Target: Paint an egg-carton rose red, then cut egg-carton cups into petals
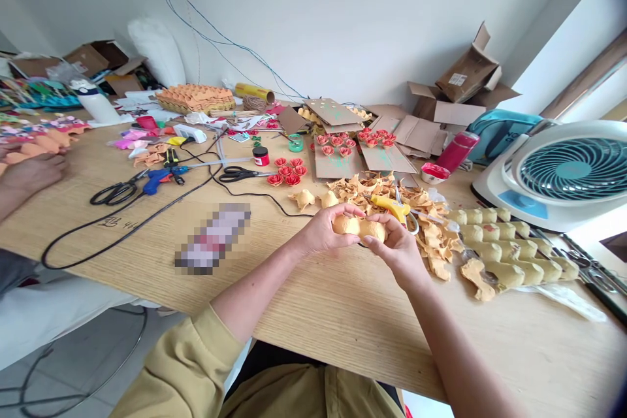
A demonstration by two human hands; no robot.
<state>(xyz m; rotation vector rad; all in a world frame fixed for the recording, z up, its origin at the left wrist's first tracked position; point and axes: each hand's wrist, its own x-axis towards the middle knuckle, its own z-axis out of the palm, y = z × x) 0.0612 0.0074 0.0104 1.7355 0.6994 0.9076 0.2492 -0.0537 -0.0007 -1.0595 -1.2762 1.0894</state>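
Tan double cup (360, 228) gripped between left hand (319, 232) and right hand (400, 253), black handwriting (117, 223) barely legible

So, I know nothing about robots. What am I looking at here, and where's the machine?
There is no machine at work here, just a person's two bare hands. This one picture comes from a camera on that person's head, looking forward and down, so the arms reach in from the bottom.

The left hand and right hand together hold a tan piece with two rounded bumps. Below is a wooden table. On it are red flowers, scissors, a yellow glue gun among scraps, and, to the right, a fan. One flat item is blurred out.

At the far left, another person's hand shows too.
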